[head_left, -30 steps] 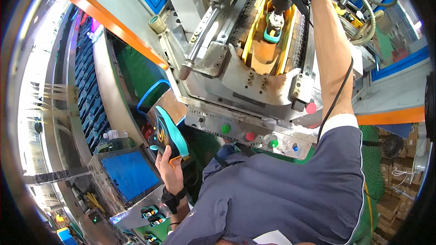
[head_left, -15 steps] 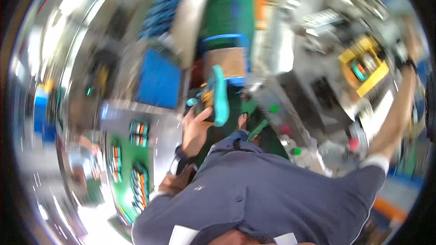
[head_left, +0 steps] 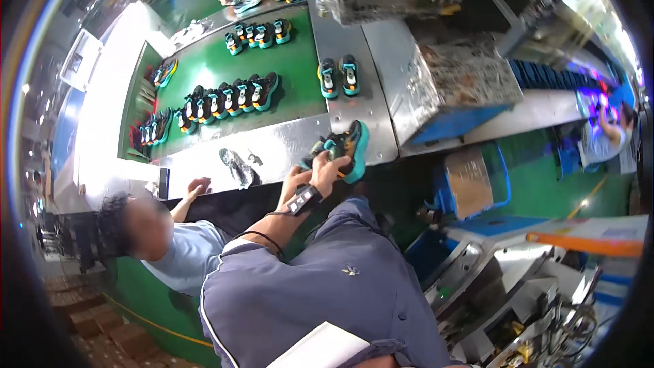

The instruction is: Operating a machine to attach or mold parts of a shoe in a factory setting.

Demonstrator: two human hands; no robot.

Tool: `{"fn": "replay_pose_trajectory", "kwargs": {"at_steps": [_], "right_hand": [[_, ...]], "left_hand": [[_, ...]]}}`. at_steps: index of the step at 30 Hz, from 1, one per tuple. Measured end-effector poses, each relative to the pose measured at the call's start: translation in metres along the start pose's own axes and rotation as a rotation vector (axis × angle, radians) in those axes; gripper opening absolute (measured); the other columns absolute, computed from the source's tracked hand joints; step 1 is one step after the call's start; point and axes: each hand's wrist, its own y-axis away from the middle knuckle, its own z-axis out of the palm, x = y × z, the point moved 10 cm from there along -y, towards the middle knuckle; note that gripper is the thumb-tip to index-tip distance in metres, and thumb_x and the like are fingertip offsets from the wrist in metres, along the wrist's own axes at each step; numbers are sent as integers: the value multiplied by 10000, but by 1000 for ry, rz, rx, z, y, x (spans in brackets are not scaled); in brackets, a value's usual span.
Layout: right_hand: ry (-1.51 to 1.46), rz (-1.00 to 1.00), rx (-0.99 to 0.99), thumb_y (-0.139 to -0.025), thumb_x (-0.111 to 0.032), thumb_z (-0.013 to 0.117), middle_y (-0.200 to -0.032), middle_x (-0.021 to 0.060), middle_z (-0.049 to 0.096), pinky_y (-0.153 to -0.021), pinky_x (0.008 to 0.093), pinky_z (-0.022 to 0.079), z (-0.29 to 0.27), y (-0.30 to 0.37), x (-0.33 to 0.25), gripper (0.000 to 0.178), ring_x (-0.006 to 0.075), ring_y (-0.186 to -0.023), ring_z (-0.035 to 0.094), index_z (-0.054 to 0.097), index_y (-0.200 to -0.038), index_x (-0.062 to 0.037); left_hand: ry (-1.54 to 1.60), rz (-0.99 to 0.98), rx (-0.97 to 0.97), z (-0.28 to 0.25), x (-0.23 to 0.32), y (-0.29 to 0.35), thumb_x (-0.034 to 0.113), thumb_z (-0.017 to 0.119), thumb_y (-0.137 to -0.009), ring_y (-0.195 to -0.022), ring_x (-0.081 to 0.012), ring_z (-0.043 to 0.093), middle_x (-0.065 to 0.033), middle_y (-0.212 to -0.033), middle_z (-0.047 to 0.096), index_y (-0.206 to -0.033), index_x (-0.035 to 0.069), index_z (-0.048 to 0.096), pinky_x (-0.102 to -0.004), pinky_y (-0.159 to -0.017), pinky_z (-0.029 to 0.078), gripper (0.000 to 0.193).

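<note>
L hand [head_left: 319, 178]: fingers [head_left: 336, 163] curled round teal-soled sneaker [head_left: 355, 152]; R hand out of frame. I'd flag poss. drop: one-sided grip may slip if shoe clips bench [head_left: 379, 133].

bare steel counter [head_left: 379, 105] lies open past the held shoe [head_left: 358, 153], hemmed by two shoes [head_left: 349, 75] and a box [head_left: 460, 78].

Shoes [head_left: 232, 99] in rows on table [head_left: 300, 103]
</note>
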Motion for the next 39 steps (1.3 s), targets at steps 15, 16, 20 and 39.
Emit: {"fn": "replay_pose_trajectory", "kwargs": {"at_steps": [15, 16, 20, 39], "right_hand": [[-1117, -412, -319, -975, -23, 526, -1186, 170, 642, -942, 310, 524, 34, -165, -677, 244, 232, -1053, 634, 591, -1163, 119], [-1197, -478, -357, -976, -7, 515, -1176, 170, 646, -933, 307, 525, 34, -157, -708, 229, 228, -1039, 642, 601, -1149, 116], [-1257, -602, -510, -976, 10, 508, -1145, 174, 663, -888, 306, 537, 29, -120, -778, 220, 216, -998, 659, 608, -1141, 115], [-1480, -345, -890, -892, 79, 577, -961, 132, 693, -759, 289, 536, 12, 19, -777, 143, 191, -836, 670, 639, -1017, 50]], "left_hand": [[-248, 282, 515, -146, 84, -255, 163, 756, -701, -713, -210, 646, -128, -877, 670, -1080, -55, 558, -309, -619, 515, 479], [-296, 379, 518, -172, 56, -287, 191, 744, -705, -822, -307, 662, -191, -955, 663, -1163, -40, 496, -387, -725, 524, 570], [-723, 303, 392, -161, 38, -320, 280, 693, -779, -954, -449, 623, -294, -1044, 617, -1293, -32, 358, -473, -807, 503, 688], [-849, 73, -83, -77, -20, -147, 184, 742, -654, -1017, -333, 662, -231, -1086, 673, -1234, -2, 581, -372, -915, 513, 630]]}}
